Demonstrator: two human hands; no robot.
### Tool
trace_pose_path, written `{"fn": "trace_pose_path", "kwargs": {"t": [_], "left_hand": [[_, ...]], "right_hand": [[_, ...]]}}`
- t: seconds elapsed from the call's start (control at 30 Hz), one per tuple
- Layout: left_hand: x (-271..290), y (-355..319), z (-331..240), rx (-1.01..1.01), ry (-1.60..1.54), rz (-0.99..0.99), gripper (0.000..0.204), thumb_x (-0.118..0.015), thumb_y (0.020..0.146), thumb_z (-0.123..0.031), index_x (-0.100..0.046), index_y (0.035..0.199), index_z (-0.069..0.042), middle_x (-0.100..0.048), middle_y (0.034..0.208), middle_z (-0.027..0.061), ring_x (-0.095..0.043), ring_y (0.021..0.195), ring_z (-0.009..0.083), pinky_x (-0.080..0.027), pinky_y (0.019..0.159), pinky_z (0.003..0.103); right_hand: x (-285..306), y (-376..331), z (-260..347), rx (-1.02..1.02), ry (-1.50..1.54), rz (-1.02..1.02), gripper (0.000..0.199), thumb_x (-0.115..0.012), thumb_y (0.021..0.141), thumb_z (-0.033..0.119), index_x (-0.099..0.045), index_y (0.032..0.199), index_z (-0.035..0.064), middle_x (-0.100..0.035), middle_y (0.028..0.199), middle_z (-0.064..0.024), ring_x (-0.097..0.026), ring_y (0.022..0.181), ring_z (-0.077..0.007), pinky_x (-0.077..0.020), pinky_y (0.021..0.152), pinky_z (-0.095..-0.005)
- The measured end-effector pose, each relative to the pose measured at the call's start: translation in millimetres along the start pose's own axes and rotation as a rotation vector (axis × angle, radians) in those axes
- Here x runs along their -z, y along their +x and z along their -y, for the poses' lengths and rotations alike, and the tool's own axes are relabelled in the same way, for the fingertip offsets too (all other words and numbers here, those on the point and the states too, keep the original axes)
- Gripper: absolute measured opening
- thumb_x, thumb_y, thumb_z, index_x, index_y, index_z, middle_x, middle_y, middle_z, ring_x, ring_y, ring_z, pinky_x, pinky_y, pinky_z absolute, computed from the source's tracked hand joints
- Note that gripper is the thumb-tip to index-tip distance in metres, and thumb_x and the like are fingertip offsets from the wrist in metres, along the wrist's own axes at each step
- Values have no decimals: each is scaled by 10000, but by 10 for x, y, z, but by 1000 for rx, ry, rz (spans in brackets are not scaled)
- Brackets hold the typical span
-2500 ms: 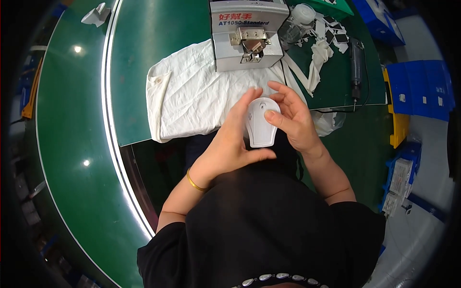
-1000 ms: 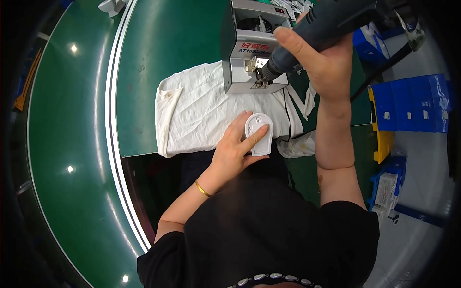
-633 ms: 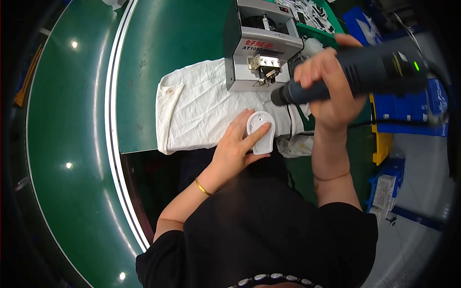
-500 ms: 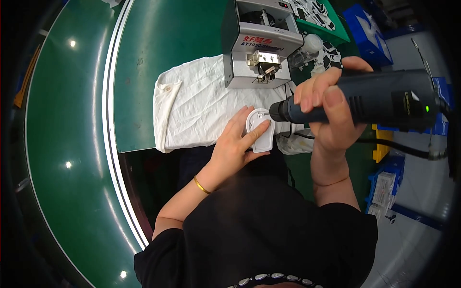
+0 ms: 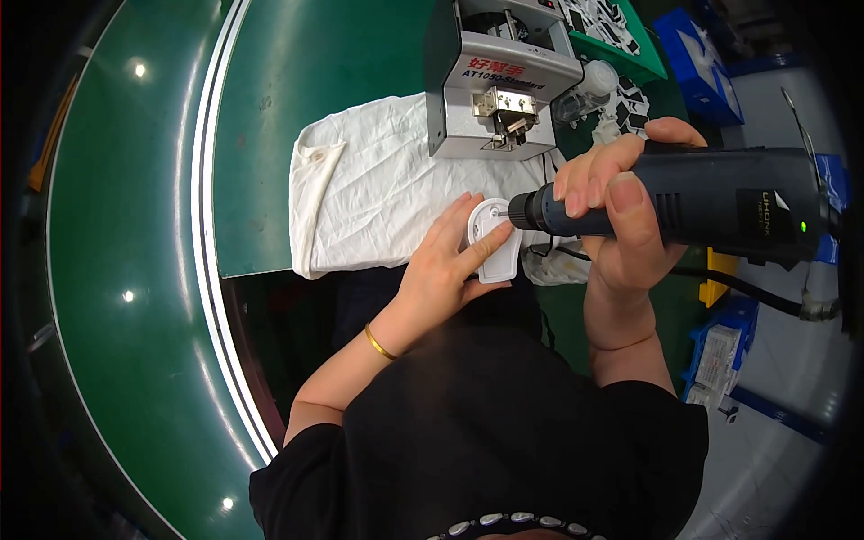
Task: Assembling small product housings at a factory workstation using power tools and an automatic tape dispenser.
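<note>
White housing (image 5: 495, 265) | left hand (image 5: 439, 270) holding it | right hand (image 5: 632, 220) gripping dark power screwdriver (image 5: 715, 193), bit at housing

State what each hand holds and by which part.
Left hand: white shell, by its left edge and inner face. Right hand: dark power screwdriver, by the front of its body.
</note>
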State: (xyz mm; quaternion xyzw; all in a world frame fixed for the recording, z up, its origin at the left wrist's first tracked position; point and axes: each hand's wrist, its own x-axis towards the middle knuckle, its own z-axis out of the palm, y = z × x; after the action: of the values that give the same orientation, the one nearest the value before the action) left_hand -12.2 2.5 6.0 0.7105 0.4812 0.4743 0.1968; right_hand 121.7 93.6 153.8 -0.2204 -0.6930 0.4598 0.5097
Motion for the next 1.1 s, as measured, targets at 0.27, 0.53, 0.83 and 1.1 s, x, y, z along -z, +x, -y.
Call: {"fn": "trace_pose_path", "kwargs": {"t": [0.27, 0.53, 0.83, 1.1], "left_hand": [[8, 6, 7, 9, -14, 10, 698, -856, 636, -238, -617, 1286, -147, -488, 1355, 239, -492, 1246, 450, -456, 1012, 469], [3, 12, 20, 13, -29, 15, 682, -847, 646, -250, -621, 1280, -145, -486, 1358, 233, -488, 1259, 438, -451, 1017, 468], [16, 17, 8, 17, -27, 21, 688, -843, 645, -247, -615, 1286, -149, -488, 1357, 234, -484, 1263, 436, -449, 1021, 462], [19, 15, 17, 7, -37, 27, 676, -839, 643, -236, -617, 1274, -136, -481, 1363, 233, -484, 1261, 433, -438, 1039, 460]], "right_hand": [[32, 1, -8, 11, -28, 52, 504, -566, 918, 121, -313, 1350, 59, -539, 769, -92, -541, 645, -159, -484, 682, -375], [-21, 5, 8, -31, -8, 22, 513, -595, 914, 154, -336, 1351, 82, -527, 762, -59, -541, 653, -155, -476, 686, -368], [-65, 15, 7, -50, 35, 31, 490, -607, 905, 154, -359, 1322, 92, -524, 758, -56, -538, 647, -154, -474, 683, -360], [-105, 1, -3, -83, -8, 11, 482, -610, 902, 155, -360, 1309, 91, -526, 759, -61, -537, 643, -152, -478, 683, -360]]}}
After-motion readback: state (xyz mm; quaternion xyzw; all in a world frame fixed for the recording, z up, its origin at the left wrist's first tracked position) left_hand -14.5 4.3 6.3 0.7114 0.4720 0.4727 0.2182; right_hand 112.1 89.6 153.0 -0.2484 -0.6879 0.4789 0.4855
